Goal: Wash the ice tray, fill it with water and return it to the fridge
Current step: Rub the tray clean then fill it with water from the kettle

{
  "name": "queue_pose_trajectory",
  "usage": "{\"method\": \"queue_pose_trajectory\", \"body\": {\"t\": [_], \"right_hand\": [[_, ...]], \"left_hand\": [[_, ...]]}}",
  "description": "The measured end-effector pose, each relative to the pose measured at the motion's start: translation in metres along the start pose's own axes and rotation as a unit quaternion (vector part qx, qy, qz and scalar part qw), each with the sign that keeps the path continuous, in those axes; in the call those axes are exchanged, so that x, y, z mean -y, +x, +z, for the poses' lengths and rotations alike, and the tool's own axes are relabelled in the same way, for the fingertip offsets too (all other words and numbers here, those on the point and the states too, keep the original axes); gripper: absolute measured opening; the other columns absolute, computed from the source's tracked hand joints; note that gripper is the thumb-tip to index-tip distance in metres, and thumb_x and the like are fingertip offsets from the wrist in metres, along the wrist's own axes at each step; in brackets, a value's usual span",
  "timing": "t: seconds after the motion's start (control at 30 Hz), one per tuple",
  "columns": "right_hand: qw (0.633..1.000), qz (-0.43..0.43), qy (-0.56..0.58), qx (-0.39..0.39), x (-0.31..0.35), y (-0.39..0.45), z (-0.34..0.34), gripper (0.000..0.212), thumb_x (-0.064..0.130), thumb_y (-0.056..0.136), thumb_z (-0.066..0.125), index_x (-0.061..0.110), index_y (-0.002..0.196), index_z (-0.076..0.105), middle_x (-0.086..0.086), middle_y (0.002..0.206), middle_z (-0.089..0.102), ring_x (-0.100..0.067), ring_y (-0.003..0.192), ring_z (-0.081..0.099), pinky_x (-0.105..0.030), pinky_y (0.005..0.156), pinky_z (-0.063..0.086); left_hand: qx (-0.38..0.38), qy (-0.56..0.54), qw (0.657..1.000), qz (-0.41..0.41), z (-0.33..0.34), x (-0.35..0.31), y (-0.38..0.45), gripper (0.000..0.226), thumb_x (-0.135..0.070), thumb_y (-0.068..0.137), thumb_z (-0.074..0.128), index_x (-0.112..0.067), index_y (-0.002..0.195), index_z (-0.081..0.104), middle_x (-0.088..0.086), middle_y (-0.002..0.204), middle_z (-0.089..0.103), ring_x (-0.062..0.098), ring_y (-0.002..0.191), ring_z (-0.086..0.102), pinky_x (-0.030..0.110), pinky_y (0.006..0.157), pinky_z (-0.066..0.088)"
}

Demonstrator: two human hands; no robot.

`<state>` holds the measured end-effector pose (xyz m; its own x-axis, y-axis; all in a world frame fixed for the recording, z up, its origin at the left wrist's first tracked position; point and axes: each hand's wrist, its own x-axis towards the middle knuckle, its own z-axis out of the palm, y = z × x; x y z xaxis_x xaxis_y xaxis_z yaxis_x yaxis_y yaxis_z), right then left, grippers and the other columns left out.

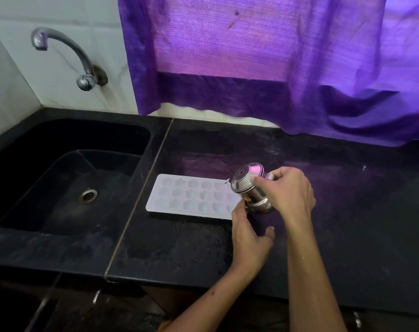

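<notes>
- Two bare forearms reach in from the near edge over the black counter [347,212].
- Left hand [248,236]: lies at the right end of the tray, fingers straight and relaxed, thumb spread to the right. Fingertips touch or sit just beside the tray's right edge and the base of the jug; cannot tell which. It grips nothing.
- Right hand [287,190]: fingers curled round a small steel jug [248,188], thumb pressed on its side. Grip is firm.
- Jug: tilted to the left, lidded top facing the tray, spout over the tray's right end. Small yellow sticker low on its body. Its handle side is hidden by the hand. Cannot tell whether water is running out.
- Tray [191,195]: white, flat on the counter, long side roughly parallel to the counter front, just right of the sink. Three rows of moulded cells, some star-shaped. Right end partly covered by jug and left hand. Cannot tell whether the cells hold water.
- Counter surface looks wet and smeared near the front edge.
- Sink [67,188]: black, sunk into the counter to the left, steel drain [88,195] in the floor.
- Tap [67,56]: chrome, curved, fixed to the white tiled wall above the sink, no stream seen.
- Curtain [263,56]: purple, hangs behind the counter, its hem bunched on the counter at far right.
</notes>
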<state>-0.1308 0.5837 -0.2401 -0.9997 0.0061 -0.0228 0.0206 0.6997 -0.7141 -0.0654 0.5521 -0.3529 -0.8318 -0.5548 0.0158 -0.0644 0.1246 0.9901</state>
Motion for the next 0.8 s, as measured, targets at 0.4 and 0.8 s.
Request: {"method": "queue_pose_trajectory", "body": {"t": [0.4, 0.8], "right_hand": [[0.999, 0.021, 0.042, 0.021, 0.002, 0.003, 0.001, 0.027, 0.043, 0.068, 0.077, 0.020, 0.072, 0.064, 0.006, 0.074, 0.067, -0.019, 0.077, 0.063, -0.029, 0.064, 0.040], [0.999, -0.008, -0.008, 0.032, 0.015, -0.004, 0.014, 0.028, 0.044, 0.071, 0.077, 0.020, 0.075, 0.062, 0.003, 0.075, 0.067, -0.022, 0.078, 0.062, -0.030, 0.067, 0.038]], "left_hand": [[-0.012, 0.012, 1.000, 0.009, -0.015, -0.003, 0.000, 0.075, -0.011, 0.070, 0.070, -0.022, 0.138, 0.040, -0.013, 0.131, 0.048, -0.004, 0.121, 0.042, 0.023, 0.104, 0.038], [-0.014, 0.009, 1.000, -0.026, -0.031, 0.005, 0.004, 0.066, -0.009, 0.074, 0.070, -0.032, 0.130, 0.043, -0.013, 0.123, 0.053, -0.014, 0.105, 0.048, 0.000, 0.085, 0.034]]}}
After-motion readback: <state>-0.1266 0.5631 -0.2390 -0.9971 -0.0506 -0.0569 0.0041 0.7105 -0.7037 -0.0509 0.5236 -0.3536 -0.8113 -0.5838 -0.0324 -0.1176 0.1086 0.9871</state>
